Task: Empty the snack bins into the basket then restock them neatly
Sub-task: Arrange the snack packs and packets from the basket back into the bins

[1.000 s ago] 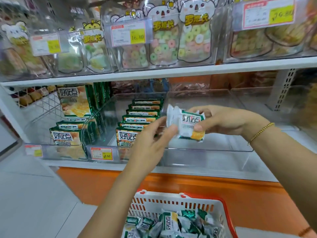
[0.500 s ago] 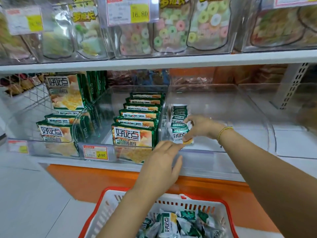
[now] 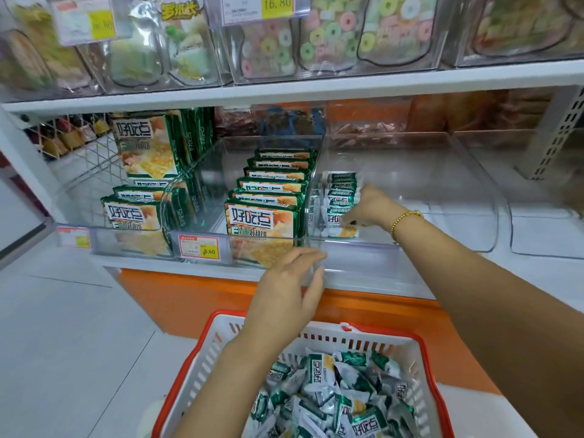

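The right hand (image 3: 368, 210) is down inside the clear snack bin (image 3: 442, 184) on the lower shelf (image 3: 363, 279), at the bin's front left corner. Its fingers are bent over the front packet (image 3: 343, 229) of a short row of small green-and-white packets (image 3: 341, 191) standing on edge against the bin's left wall, and they grip that packet from above. The thumb is hidden, so I can't see how it sits. A gold bracelet (image 3: 406, 216) circles the wrist, which crosses the bin's front wall.

The left hand (image 3: 290, 289) holds nothing. Its fingers are loose and slightly spread, and their tips reach the front wall of the same bin near its left corner. Whether they actually touch the plastic I can't tell.

Below both arms stands the red-rimmed white basket (image 3: 423, 352), heaped with loose small packets (image 3: 331, 393) of the same kind.

The neighbouring bin (image 3: 202, 172) on the left holds a neat file of larger green cracker packs (image 3: 264, 216), with a red and yellow price tag (image 3: 199, 247) on its front. Further left more cracker packs (image 3: 132, 213) stand in another bin. The upper shelf (image 3: 316, 86) carries clear bags of coloured ring sweets (image 3: 331, 42).
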